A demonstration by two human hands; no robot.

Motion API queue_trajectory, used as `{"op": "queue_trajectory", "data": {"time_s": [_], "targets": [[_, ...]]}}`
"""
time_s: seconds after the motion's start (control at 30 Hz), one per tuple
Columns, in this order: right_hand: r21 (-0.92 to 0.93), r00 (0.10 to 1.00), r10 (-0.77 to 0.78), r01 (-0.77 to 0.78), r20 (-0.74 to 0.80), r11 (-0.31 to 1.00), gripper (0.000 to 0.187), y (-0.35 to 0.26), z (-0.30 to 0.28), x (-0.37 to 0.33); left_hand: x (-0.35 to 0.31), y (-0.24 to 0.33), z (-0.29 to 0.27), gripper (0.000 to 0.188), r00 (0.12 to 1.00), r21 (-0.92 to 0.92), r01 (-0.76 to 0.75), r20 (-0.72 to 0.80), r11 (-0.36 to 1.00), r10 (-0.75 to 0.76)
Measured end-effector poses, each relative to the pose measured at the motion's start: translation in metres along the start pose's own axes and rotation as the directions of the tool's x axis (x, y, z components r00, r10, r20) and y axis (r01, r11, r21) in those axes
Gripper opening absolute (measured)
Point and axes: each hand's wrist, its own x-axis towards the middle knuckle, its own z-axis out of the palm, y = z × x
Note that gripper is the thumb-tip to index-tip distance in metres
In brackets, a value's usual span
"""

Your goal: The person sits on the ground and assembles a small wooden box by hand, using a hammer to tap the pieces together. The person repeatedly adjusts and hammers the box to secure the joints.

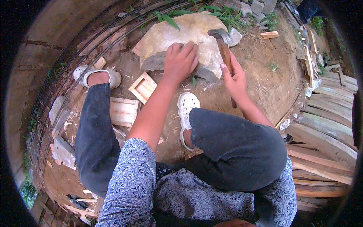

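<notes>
A large pale stone slab [166, 34] with a broken grey near edge lies on the dirt in front of me. My left hand [181, 58] rests on its near edge, fingers bent and close together. The fingertips are turned away, and what they hold, if anything, is hidden. Just right of the slab, my right hand [235, 77] is wrapped round the wooden handle of a hammer [225, 51]. The metal head is up, over the slab's right side, and the handle's end sticks out below my hand.
Two small wooden frames [124, 111] lie between my feet, which wear white clogs [188, 104]. Long wooden planks [325, 128] are stacked at the right. Black cables [49, 85] run along a wall at the left. Broken stones [62, 151] lie near them, and rubble [257, 9] sits beyond the slab.
</notes>
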Motion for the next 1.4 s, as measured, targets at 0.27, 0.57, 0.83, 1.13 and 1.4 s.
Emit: {"op": "queue_trajectory", "data": {"time_s": [0.27, 0.57, 0.83, 1.13, 1.4], "targets": [[-0.122, 1.000, -0.005, 0.002, -0.019, 0.993, 0.051, 0.000, -0.003, 0.003, 0.000, 0.002, 0.009, 0.039, 1.000, 0.011, 0.005, 0.008, 1.000, -0.005], [-0.103, 0.997, 0.065, -0.061, 0.037, 0.993, 0.052, 0.026, -0.012, 0.000, 0.003, 0.004, 0.007, 0.042, 1.000, -0.059, 0.017, 0.018, 0.998, -0.016], [0.016, 0.993, 0.119, -0.119, 0.012, 0.993, 0.052, 0.028, -0.016, -0.005, 0.001, 0.009, 0.006, 0.048, 0.995, -0.020, 0.094, 0.023, 0.995, -0.094], [-0.030, 0.990, 0.082, -0.079, 0.119, 0.996, 0.052, 0.010, -0.011, -0.005, 0.001, 0.008, 0.005, 0.042, 0.998, -0.015, 0.054, -0.013, 0.998, -0.054], [-0.097, 0.991, 0.094, -0.085, 0.091, 0.992, 0.052, 0.027, -0.011, -0.006, 0.001, 0.008, 0.006, 0.040, 0.998, -0.017, 0.039, -0.045, 0.999, -0.039]]}}
